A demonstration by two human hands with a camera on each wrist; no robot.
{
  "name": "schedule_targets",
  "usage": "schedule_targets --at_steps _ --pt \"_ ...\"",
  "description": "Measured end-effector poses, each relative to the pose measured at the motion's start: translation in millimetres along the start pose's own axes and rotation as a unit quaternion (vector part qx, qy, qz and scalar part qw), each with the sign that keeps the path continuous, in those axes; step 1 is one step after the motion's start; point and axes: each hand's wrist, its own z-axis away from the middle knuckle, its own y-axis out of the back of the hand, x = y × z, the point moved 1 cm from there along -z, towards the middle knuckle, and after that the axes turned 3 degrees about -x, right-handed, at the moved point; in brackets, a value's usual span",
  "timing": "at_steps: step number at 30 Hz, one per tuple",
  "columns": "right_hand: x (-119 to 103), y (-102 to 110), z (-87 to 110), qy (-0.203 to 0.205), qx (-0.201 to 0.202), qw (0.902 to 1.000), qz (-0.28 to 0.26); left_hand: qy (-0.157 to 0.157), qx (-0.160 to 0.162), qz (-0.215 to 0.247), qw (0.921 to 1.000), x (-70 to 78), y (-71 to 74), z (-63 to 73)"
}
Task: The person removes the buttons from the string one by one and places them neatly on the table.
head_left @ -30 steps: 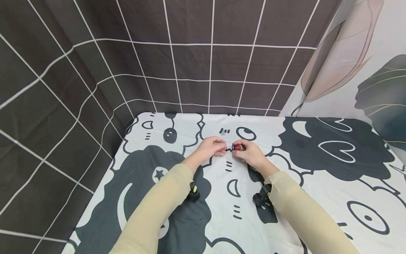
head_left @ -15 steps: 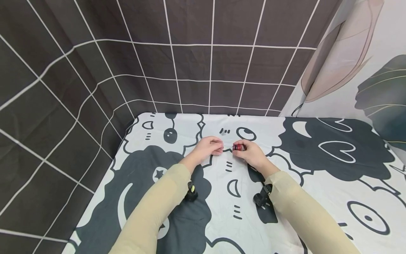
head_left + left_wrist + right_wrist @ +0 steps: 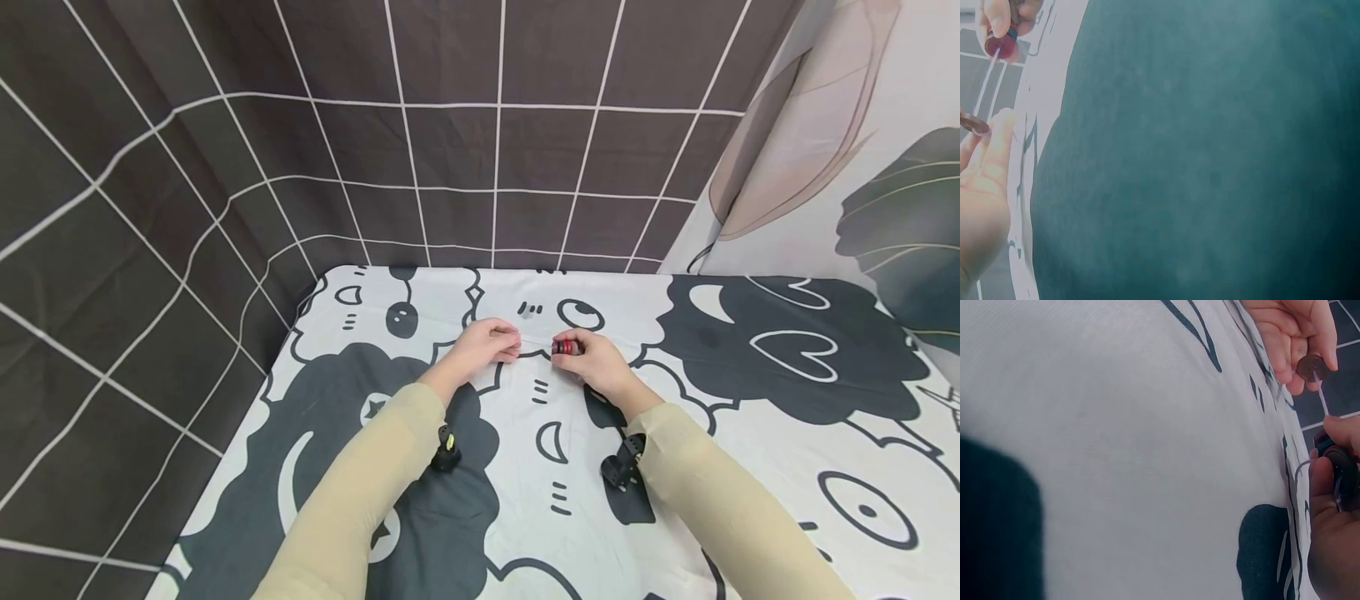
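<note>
As two beige sleeves stretch over the cartoon-print cloth, the right hand has its grip closed around a stack of red and dark buttons, facing the left hand, which pinches a brown button at its fingertips. A pale cord spans the gap; behind hangs a white-gridded dark curtain.

the left wrist view crops a brown disc.

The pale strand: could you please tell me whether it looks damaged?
Nothing stands out: the strand runs straight from the brown disc in the left hand to the red disc in the right hand.
</note>
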Motion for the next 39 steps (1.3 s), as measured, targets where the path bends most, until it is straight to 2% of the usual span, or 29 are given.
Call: schedule_targets --at_steps 15,39 --pt "-0.4 -0.7 0.0 -0.006 0.004 1.0000 0.001 0.007 0.000 -0.032 0.9995 -0.2 12.2 5.0" --pt "1.2 2.6 1.7 0.005 0.012 0.9997 0.019 0.007 0.023 -0.022 0.9995 -6.9 27.7 9.5"
